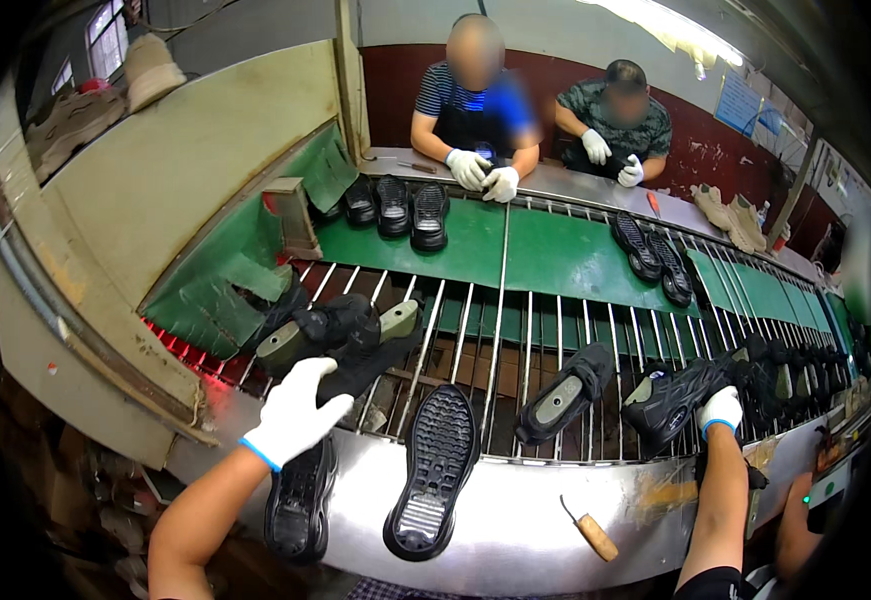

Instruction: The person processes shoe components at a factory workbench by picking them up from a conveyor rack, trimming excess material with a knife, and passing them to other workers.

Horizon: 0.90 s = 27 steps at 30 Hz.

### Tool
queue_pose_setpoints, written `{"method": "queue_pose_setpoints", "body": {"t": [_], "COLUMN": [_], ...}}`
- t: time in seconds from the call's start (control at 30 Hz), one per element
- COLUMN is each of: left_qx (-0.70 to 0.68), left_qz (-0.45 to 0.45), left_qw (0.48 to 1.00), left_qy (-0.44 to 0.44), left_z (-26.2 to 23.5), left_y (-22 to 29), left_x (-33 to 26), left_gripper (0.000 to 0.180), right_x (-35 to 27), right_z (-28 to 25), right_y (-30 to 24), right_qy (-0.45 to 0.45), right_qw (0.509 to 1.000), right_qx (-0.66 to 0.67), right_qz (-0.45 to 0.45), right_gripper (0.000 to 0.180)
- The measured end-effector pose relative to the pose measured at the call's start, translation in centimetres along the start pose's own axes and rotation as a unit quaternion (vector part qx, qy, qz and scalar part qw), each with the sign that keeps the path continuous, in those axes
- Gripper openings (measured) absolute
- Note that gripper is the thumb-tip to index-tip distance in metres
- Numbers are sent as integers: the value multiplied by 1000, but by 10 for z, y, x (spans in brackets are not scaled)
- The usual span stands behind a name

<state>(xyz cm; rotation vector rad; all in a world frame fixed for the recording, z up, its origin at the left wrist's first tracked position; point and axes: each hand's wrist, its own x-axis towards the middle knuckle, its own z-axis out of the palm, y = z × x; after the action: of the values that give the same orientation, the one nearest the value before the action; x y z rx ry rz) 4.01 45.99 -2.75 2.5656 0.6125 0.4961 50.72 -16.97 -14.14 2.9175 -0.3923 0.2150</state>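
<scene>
My left hand (300, 412), in a white glove, is at the near end of a bunch of black shoe uppers (380, 362) on the rack, thumb and fingers apart. Green-grey lasts show inside some of these uppers. Below it, two black shoe soles (432, 470) rest on the metal ledge, treads inside up. My right hand (721, 410), gloved too, is closed on the heel end of a black shoe (667, 402), whose toe points left. Between my hands, another black upper (567, 395) lies on the bars with its green last showing.
A hook tool with a wooden handle (595, 536) lies on the near metal ledge (525, 500). The roller rack carries green sheets (565, 250) with several black soles. Across it, two gloved people work. More black shoes (795, 375) crowd the right, and a heated tunnel opening glows red at left.
</scene>
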Motion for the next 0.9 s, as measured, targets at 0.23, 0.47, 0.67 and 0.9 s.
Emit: {"method": "queue_pose_setpoints", "body": {"t": [0.23, 0.47, 0.67, 0.9], "left_qx": [-25, -3, -2, -19], "left_qz": [-73, -106, 55, 98], "left_qw": [994, 992, 998, 995], "left_qy": [-75, -68, 7, 7], "left_z": [62, 65, 51, 53], "left_y": [-29, -25, -15, 3], "left_x": [96, 97, 82, 66], "left_gripper": [93, 97, 83, 77], "right_x": [55, -45, -185, -319], "right_z": [-89, -233, -264, -206], "right_y": [21, -144, -312, -376], "right_qy": [-105, -168, -38, 114], "right_qw": [591, 820, 895, 752], "right_qx": [800, 534, 130, 257], "right_qz": [22, -118, -426, -597], "right_gripper": [48, 54, 47, 20]}}
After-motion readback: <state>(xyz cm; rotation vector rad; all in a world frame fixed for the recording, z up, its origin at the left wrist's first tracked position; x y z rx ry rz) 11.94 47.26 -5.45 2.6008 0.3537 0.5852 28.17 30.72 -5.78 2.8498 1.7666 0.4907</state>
